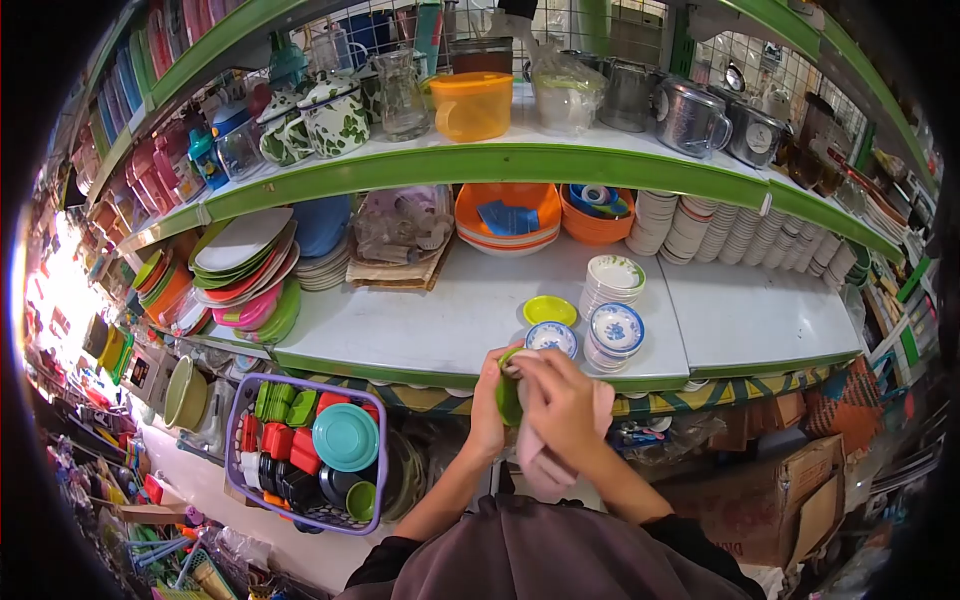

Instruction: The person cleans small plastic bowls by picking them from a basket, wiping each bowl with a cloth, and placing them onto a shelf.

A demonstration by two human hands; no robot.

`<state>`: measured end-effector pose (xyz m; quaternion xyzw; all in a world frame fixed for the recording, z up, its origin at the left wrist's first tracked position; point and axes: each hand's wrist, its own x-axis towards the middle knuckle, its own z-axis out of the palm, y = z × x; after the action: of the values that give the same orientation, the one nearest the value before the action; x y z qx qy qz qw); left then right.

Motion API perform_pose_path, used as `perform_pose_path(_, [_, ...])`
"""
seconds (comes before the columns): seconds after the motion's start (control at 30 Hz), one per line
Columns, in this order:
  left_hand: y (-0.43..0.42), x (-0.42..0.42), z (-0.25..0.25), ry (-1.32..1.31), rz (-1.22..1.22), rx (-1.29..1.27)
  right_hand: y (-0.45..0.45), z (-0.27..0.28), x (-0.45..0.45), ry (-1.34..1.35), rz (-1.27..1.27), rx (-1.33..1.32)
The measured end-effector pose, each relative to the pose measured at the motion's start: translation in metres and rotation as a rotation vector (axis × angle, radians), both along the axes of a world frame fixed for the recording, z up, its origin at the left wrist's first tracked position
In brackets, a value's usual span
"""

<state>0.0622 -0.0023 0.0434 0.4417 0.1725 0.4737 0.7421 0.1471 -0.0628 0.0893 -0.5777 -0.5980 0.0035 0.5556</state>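
Dish [508,402], green, tilted before the shelf [400,310]. Fingers of the left hand [486,415] grasp its side; the right hand [562,405] clutches cloth [548,466] at its rim. I judge it light, stiff, slightly slippery, hardly fragile; I favor a rim hold.

Upper shelf [520,163] & lower shelf [760,310] are white w/ green front edges; wire mesh [715,55] stands behind upper shelf's rear edge. Pale floor [300,548] lies below lower shelf's L front corner; v. bright light [62,240] shows beyond its L end.
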Motion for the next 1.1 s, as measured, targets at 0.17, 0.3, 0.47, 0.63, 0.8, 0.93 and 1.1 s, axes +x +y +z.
perform_pose_path(0.17, [0.009, -0.026, 0.016, 0.022, 0.007, 0.092, -0.004, -0.018, -0.015, -0.074, 0.24, 0.091])
perform_pose_path(0.3, [0.002, -0.015, 0.012, -0.01, -0.044, -0.014, -0.003, -0.004, 0.01, -0.099, 0.13, -0.013])
perform_pose_path(0.47, [0.0, -0.014, 0.016, -0.003, -0.094, 0.042, -0.008, -0.006, -0.013, -0.111, 0.043, 0.093])
perform_pose_path(0.63, [0.011, -0.02, 0.008, 0.041, -0.057, 0.025, -0.01, -0.013, 0.01, -0.145, 0.328, -0.127])
perform_pose_path(0.8, [0.0, -0.002, -0.013, 0.07, -0.02, 0.083, -0.005, -0.007, -0.008, -0.082, -0.057, 0.031])
perform_pose_path(0.93, [0.015, -0.027, 0.009, 0.013, -0.149, 0.009, -0.016, -0.025, -0.013, -0.064, 0.233, -0.028])
perform_pose_path(1.1, [0.011, -0.015, 0.002, 0.082, -0.04, 0.176, -0.002, -0.011, 0.014, -0.041, 0.13, -0.069])
